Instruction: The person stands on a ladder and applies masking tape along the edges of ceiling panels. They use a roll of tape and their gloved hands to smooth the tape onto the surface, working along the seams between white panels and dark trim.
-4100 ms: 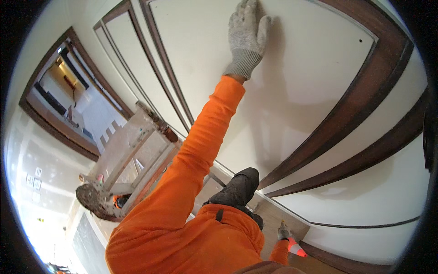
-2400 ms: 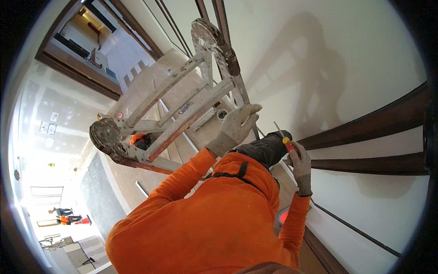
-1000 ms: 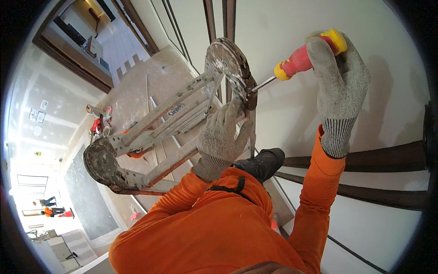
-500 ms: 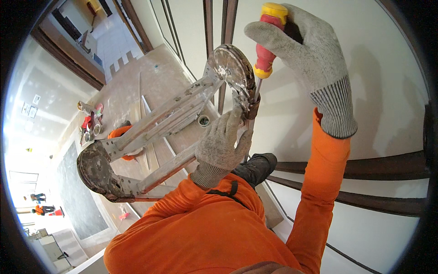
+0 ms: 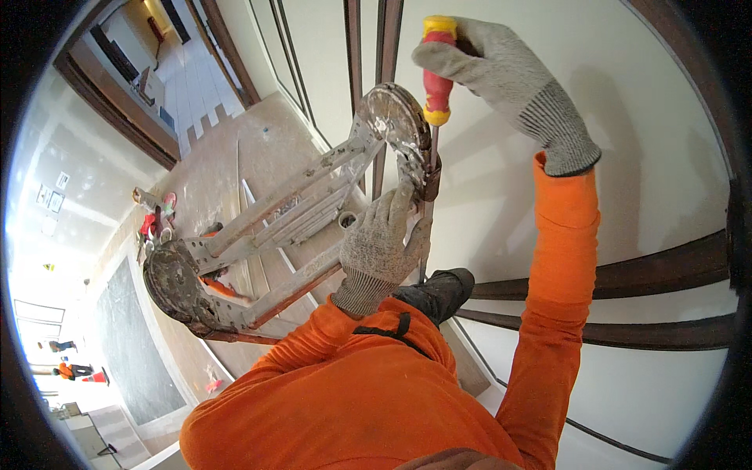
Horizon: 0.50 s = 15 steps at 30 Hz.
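At far left, a worker in orange (image 5: 66,369) near a red traffic cone (image 5: 95,377), both small with distance. Next, on the floor, a cluster of items (image 5: 149,224), some red, too small to name. Then the paint-spattered folding ladder (image 5: 301,288), with a round left hinge (image 5: 174,278) and a round right hinge (image 5: 395,117), the latter nearer the white wall panel (image 5: 501,235). Below the right hinge, the gloved left hand (image 5: 380,244), fingers laid over the metal; impossible to tell whether gripping or merely resting. Just right of there, the red-and-yellow screwdriver (image 5: 436,92), near upright, shaft (image 5: 435,141) down along the hinge's outer edge; tip hidden. Clasped around its handle, the gloved right hand (image 5: 501,69). Farther right, dark wood trim (image 5: 650,270).

Possible trouble, by judgement: a skid off the worn hinge, from a slanted push, with a jab to the left hand or a scratch on the panel; a rocking ladder, from pressure at one end.
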Motion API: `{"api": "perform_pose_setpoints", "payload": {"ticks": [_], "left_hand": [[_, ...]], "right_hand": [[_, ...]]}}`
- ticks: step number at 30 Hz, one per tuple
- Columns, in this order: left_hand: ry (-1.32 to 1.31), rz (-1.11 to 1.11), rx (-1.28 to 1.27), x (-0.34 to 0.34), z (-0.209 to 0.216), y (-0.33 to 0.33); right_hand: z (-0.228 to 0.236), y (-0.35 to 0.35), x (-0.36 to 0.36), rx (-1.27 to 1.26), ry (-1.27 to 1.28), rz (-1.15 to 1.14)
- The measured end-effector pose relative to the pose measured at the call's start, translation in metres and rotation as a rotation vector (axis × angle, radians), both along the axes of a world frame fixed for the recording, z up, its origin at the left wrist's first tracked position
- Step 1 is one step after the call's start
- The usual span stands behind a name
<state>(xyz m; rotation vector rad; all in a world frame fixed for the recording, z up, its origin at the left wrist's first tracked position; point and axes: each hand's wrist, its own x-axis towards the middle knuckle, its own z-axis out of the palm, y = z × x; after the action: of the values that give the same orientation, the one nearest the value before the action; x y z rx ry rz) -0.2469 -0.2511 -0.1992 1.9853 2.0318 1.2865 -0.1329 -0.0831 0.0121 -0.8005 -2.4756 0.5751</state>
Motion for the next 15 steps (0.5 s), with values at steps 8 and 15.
{"api": "perform_pose_setpoints", "payload": {"ticks": [8, 15], "left_hand": [[0.042, -0.038, 0.085, -0.004, -0.007, 0.000], [0.050, -0.015, 0.072, -0.003, -0.007, -0.003]], "right_hand": [[-0.003, 0.001, -0.004, 0.177, 0.083, 0.018], [-0.009, -0.011, -0.004, -0.019, 0.078, 0.029]]}}
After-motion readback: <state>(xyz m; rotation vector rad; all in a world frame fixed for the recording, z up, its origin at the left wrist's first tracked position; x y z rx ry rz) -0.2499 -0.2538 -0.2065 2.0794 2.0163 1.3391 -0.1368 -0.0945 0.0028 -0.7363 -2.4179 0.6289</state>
